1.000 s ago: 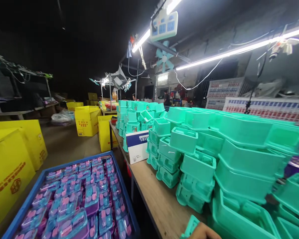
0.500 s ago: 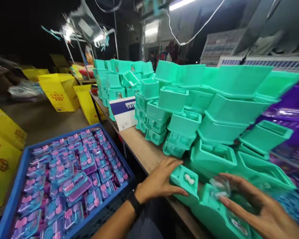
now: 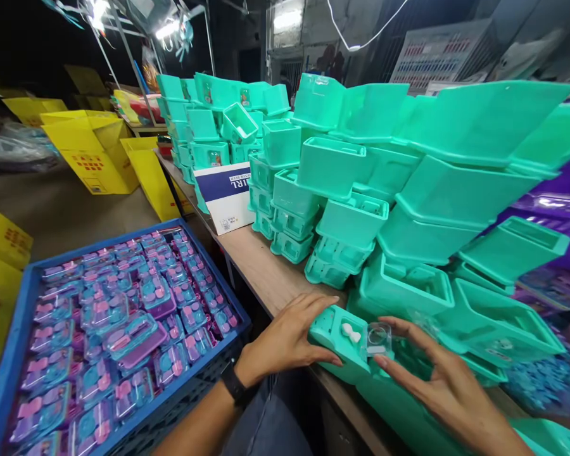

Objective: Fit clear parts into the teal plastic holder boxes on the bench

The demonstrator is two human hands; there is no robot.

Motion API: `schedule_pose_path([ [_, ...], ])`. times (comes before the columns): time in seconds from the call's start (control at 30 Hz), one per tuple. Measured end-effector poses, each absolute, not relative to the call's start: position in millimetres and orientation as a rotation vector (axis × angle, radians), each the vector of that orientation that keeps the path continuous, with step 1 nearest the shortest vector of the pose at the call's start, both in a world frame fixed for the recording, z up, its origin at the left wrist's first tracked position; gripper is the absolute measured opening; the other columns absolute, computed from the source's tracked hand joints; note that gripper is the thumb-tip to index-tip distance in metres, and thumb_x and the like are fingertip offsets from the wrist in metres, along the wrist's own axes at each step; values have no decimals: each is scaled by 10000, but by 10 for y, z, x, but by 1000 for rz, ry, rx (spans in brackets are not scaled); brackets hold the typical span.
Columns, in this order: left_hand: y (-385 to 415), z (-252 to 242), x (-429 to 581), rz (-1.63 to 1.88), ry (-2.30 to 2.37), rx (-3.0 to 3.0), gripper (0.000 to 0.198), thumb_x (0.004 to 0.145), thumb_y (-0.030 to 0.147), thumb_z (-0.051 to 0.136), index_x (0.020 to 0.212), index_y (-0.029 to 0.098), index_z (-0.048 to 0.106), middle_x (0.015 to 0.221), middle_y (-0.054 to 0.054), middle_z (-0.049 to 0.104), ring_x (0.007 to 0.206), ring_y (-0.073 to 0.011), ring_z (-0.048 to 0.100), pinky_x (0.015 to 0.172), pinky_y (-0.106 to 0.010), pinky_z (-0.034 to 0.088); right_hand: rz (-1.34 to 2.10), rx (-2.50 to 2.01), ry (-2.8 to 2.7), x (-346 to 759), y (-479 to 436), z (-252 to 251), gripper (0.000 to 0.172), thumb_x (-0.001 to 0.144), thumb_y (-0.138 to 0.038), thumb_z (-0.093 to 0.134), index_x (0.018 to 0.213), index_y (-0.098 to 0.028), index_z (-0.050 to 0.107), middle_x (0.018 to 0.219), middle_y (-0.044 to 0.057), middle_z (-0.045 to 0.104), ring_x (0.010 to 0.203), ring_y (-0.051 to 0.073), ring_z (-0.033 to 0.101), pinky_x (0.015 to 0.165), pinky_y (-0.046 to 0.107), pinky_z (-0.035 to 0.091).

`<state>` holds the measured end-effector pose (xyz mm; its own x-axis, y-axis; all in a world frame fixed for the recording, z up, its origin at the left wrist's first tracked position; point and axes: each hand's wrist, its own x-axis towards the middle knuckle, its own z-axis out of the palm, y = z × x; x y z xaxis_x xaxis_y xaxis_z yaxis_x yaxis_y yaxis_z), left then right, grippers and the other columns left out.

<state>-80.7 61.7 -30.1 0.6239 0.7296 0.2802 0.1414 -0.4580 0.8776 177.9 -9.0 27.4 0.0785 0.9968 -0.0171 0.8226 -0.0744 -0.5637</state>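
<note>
Far left, off the table's near edge: blue plastic crate packed with small pink-and-teal blister-packed cases. Yellow cardboard cartons on the floor behind it. On the wooden table, toward the far edge, a white-and-navy printed carton; right of it, tall leaning stacks of teal plastic moulded trays that crowd most of the surface. At the near edge lies one small teal plastic tray with a white bow-shaped piece in its recess. Left hand, black band on the wrist, rests on this tray's left end, fingers spread and lightly curled over the rim; a steadying hold, not a clench. Right hand is loosely open; thumb and forefinger tips pinch a small clear plastic insert at the tray's right end, remaining fingers splayed. Whether the insert is seated or just above its recess, cannot tell. Risks, as judged: the tray sits at the table's near edge, so a downward press on the insert could tip or slide it off; the pinch is light and the clear piece could slip; the right forearm is just beside the leaning stacks, and a nudge could topple them.
</note>
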Motion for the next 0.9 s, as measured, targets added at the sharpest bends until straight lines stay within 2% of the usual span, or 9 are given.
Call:
schedule_pose_path([
  [0.23,613,-298,-810,842,700,1958,893,736,500,848,1486,217,454,1499,-139,572,1407,-278,516,1223,-434,399,529,-1945,-1855,1760,-86,358,637,748,-749,657,1203,-306,710,1209,51,778,1115,331,733,809,437,662],
  [0.4,602,-157,-782,810,738,2007,930,702,541,863,1482,243,455,1492,-143,567,1413,-314,496,1241,-509,359,428,-1866,-1990,1765,-94,367,570,785,-705,657,1201,-320,716,1207,54,779,1105,314,738,940,490,629],
  [0.47,565,-54,-696,836,762,2039,909,697,569,855,1455,230,484,1459,-138,585,1405,-317,495,1261,-527,319,397,-1834,-2022,1767,-91,369,549,798,-682,660,1198,-310,716,1207,55,780,1107,304,740,936,476,634],
  [0.6,453,117,-413,847,938,1984,681,850,674,642,1344,213,563,1322,-118,639,1284,-321,566,1137,-519,451,322,-1770,-2060,1781,-103,350,517,831,-635,642,1196,-276,708,1198,61,783,1068,276,757,895,429,653],
  [0.7,412,159,-252,711,1099,2017,665,869,743,539,1235,190,592,1204,-134,650,1190,-368,587,1041,-588,482,258,-1740,-2107,1788,-113,320,489,870,-575,609,1226,-251,691,1207,79,778,1063,271,759,894,430,653],
  [0.83,441,152,-212,646,1116,2030,592,871,682,593,1216,201,569,1158,-132,683,1175,-382,588,1036,-618,464,192,-1669,-2212,1781,-117,280,458,899,-490,604,1269,-228,670,1225,108,768,1069,272,757,900,412,650],
  [0.9,450,140,-220,635,1100,2022,587,851,660,626,1235,220,569,1166,-134,695,1172,-397,584,1036,-640,457,39,-1581,-2243,1788,-136,258,449,917,-462,595,1305,-240,639,1212,103,773,1049,267,763,872,396,660],
])
